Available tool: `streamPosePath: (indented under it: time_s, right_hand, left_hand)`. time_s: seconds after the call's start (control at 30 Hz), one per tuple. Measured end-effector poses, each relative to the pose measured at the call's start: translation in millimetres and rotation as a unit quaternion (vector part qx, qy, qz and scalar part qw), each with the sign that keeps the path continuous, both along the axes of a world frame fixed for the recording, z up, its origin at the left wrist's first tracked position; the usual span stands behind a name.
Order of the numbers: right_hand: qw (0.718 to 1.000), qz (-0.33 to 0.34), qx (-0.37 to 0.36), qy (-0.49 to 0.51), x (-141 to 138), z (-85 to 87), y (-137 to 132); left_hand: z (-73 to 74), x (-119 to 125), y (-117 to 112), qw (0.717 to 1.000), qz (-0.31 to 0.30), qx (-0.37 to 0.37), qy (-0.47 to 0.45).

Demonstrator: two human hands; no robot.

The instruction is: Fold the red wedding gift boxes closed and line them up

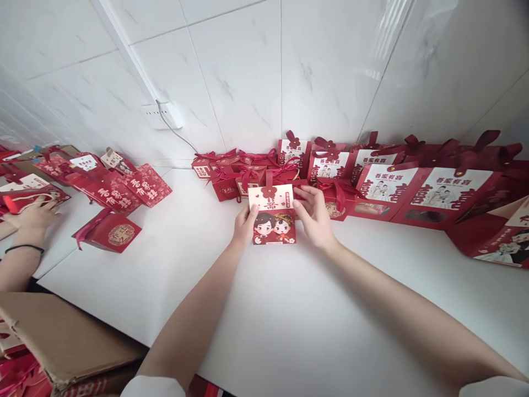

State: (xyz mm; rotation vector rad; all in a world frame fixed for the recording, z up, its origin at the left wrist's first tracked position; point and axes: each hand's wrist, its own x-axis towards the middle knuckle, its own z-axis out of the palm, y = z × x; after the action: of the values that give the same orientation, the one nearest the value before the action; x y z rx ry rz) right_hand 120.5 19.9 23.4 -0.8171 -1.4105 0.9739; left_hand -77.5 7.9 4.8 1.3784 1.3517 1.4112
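Note:
A small red and cream gift box [273, 218] with a cartoon couple and a dark red flower closure stands upright before me, its lower edge over the white table. My left hand [244, 223] is closed on its left side, thumb on the front edge. On the upper right edge rests the thumb of my right hand [316, 215], with the fingers reaching behind. Just behind it are small red boxes [225, 187] tied with ribbons. A red box with a round gold print [336, 209] sits close to my right hand.
Tall red window boxes [450, 193] line the tiled wall at the right. More red boxes [146, 184] lie on the white table [177, 264] at the left. Another person's hand [35, 215] is at the far left. A cardboard carton [61, 336] stands at the lower left.

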Motion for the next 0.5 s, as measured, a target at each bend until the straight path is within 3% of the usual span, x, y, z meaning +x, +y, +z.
streamPosePath:
  time_s: [0.07, 0.17, 0.33, 0.43, 0.5]
  right_hand:
    - [1.0, -0.006, 0.005, 0.028, -8, -17.8, -5]
    - [0.999, -0.025, 0.006, -0.033, -13, -32.6, -13]
    - [0.973, 0.035, -0.002, -0.228, -10, -34.7, -17]
    - [0.963, 0.075, 0.008, -0.259, -9, -34.4, -16]
    - [0.959, 0.096, -0.002, -0.267, -9, -35.1, -15]
  left_hand:
    - [5.5, -10, -2, 1.0, -0.005, -0.011, -0.017]
    - [6.4, -22, -9, 1.0, -0.021, -0.003, 0.014]
    - [-4.8, -33, -16, 1.0, -0.001, -0.003, -0.011]
    - [-7.4, -37, -15, 1.0, 0.004, 0.016, 0.003]
    - [-6.6, -40, -15, 0.999, -0.026, 0.005, 0.036]
